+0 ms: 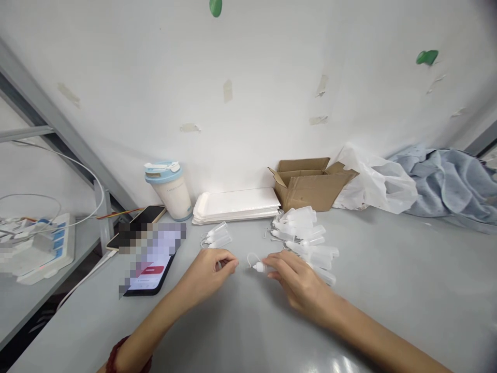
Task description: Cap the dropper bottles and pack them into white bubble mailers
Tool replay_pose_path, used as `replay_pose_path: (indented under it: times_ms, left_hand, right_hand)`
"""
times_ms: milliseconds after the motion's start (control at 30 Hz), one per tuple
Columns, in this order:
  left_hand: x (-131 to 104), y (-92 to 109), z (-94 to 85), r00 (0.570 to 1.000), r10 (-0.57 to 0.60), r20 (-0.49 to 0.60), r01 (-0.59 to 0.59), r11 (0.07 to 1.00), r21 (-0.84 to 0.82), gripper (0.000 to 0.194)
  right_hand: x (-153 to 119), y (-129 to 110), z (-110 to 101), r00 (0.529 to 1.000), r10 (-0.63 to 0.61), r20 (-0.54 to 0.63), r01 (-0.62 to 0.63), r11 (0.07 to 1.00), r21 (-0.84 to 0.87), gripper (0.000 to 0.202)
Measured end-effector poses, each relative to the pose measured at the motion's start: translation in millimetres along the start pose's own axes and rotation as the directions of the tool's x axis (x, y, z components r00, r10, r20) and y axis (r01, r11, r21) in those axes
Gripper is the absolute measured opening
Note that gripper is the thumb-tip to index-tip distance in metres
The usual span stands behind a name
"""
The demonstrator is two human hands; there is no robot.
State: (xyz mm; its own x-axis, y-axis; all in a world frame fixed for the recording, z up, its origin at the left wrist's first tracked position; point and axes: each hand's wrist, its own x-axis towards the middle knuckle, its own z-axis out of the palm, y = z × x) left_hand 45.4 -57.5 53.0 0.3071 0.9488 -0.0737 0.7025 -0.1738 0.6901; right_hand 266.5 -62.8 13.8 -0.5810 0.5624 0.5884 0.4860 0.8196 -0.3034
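Note:
My right hand is closed around a small translucent dropper bottle, held low over the grey table. Its white cap end points left, and a thin looped strap stands up from it. To the left of the cap, my left hand has thumb and fingertips pinched together; whatever lies between them, if anything, is hidden. Behind the left hand lie a few similar bottles. A larger loose pile of the same bottles spreads behind and beside the right hand.
White padded envelopes lie stacked against the wall, beside an open cardboard box. A blue-lidded cup and two phones, one lit, are at left. A plastic bag and blue cloth occupy the back right.

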Motion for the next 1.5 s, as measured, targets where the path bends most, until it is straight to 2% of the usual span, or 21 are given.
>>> replay_pose_path:
  times_ms: [67, 167, 267, 367, 467, 567, 733, 800, 867, 900, 967, 1033, 1100, 1167, 1233, 1367, 1400, 1433, 1467, 1500]
  left_hand:
    - [-0.8, -3.1, 3.9, 0.997, 0.042, -0.063, -0.034, 0.992, 0.123, 0.026]
    - [-3.5, -6.3, 11.7, 0.981, 0.179, -0.069, -0.154, 0.952, 0.264, 0.032]
    - [-6.4, -5.4, 17.5, 0.929, 0.368, -0.032, -0.331, 0.868, 0.369, 0.041]
    - [-7.4, -1.5, 21.0, 0.865, 0.499, -0.043, -0.418, 0.767, 0.487, 0.031]
    - [-6.9, 2.0, 23.9, 0.796, 0.601, -0.070, -0.441, 0.656, 0.613, 0.014]
    - [-6.2, 2.0, 25.9, 0.734, 0.668, -0.124, -0.431, 0.599, 0.675, 0.017]
    - [-5.0, -2.8, 25.4, 0.739, 0.671, -0.056, -0.459, 0.563, 0.687, 0.014]
    - [-4.9, -3.5, 22.1, 0.719, 0.691, -0.080, -0.472, 0.570, 0.673, 0.016]
    - [-5.1, -3.0, 16.2, 0.672, 0.718, -0.182, -0.468, 0.602, 0.647, 0.016]
    - [-5.2, -2.5, 12.5, 0.635, 0.727, -0.262, -0.456, 0.626, 0.632, 0.014]
    - [-4.8, -1.5, 5.1, 0.533, 0.718, -0.448, -0.422, 0.685, 0.594, 0.011]
    - [-3.5, -1.2, -0.4, 0.435, 0.655, -0.618, -0.371, 0.756, 0.539, 0.010]
    - [-2.0, -1.5, -3.1, 0.376, 0.597, -0.708, -0.321, 0.801, 0.505, 0.009]
    - [-1.4, -2.0, -4.7, 0.345, 0.611, -0.712, -0.290, 0.791, 0.538, 0.011]
    - [-3.0, -2.3, -8.1, 0.297, 0.685, -0.665, -0.263, 0.728, 0.633, 0.014]
    - [-9.9, -2.3, -22.4, 0.145, 0.807, -0.572, -0.150, 0.589, 0.794, 0.019]
    - [-11.1, -2.1, -25.5, 0.119, 0.819, -0.561, -0.138, 0.573, 0.808, 0.020]
    - [-11.8, -1.8, -27.4, 0.119, 0.824, -0.555, -0.143, 0.567, 0.811, 0.020]
    - [-12.0, -1.4, -27.9, 0.146, 0.826, -0.544, -0.165, 0.563, 0.810, 0.019]
    - [-11.7, -0.9, -27.1, 0.206, 0.826, -0.525, -0.199, 0.561, 0.804, 0.017]
  right_hand:
    - [-0.8, -0.8, 0.9, 1.000, -0.008, 0.003, 0.008, 1.000, -0.012, 0.026]
    - [-1.4, -0.6, 2.2, 1.000, -0.029, 0.000, 0.029, 0.999, -0.032, 0.024]
    - [-1.1, 1.0, 2.9, 1.000, -0.023, 0.000, 0.023, 0.998, -0.061, 0.023]
    - [-0.3, 1.8, 3.0, 1.000, -0.006, 0.012, 0.006, 0.998, -0.064, 0.022]
    - [0.4, 1.5, 2.5, 1.000, 0.005, 0.028, -0.005, 1.000, 0.012, 0.020]
    - [-0.2, 1.9, 3.1, 0.999, 0.035, 0.035, -0.038, 0.996, 0.080, 0.018]
    - [-2.9, 3.7, 5.5, 0.993, 0.107, 0.051, -0.114, 0.982, 0.150, 0.016]
    - [-2.4, 5.1, 4.0, 0.994, 0.100, 0.045, -0.105, 0.987, 0.123, 0.018]
    - [-0.3, 8.7, 0.5, 0.995, 0.097, -0.005, -0.097, 0.995, 0.036, 0.026]
    - [1.2, 11.6, -1.5, 0.994, 0.096, -0.043, -0.098, 0.995, -0.026, 0.031]
    - [4.4, 19.2, -4.9, 0.989, 0.092, -0.115, -0.111, 0.979, -0.173, 0.036]
    - [6.5, 27.5, -6.1, 0.986, 0.085, -0.144, -0.130, 0.931, -0.341, 0.031]
    - [6.6, 34.4, -4.9, 0.990, 0.088, -0.113, -0.133, 0.858, -0.496, 0.026]
    - [5.0, 38.9, -2.3, 0.993, 0.107, -0.051, -0.116, 0.795, -0.596, 0.025]
    - [2.8, 41.3, 0.5, 0.992, 0.130, 0.001, -0.098, 0.755, -0.648, 0.028]
    - [0.3, 43.9, 3.6, 0.986, 0.164, 0.027, -0.097, 0.697, -0.711, 0.032]
    - [0.3, 44.6, 3.7, 0.985, 0.170, 0.029, -0.098, 0.691, -0.716, 0.034]
    - [0.5, 45.3, 3.6, 0.984, 0.176, 0.034, -0.099, 0.692, -0.715, 0.036]
    - [0.7, 46.0, 3.3, 0.982, 0.182, 0.040, -0.101, 0.698, -0.709, 0.039]
    - [0.8, 46.7, 2.9, 0.982, 0.185, 0.042, -0.105, 0.712, -0.694, 0.042]
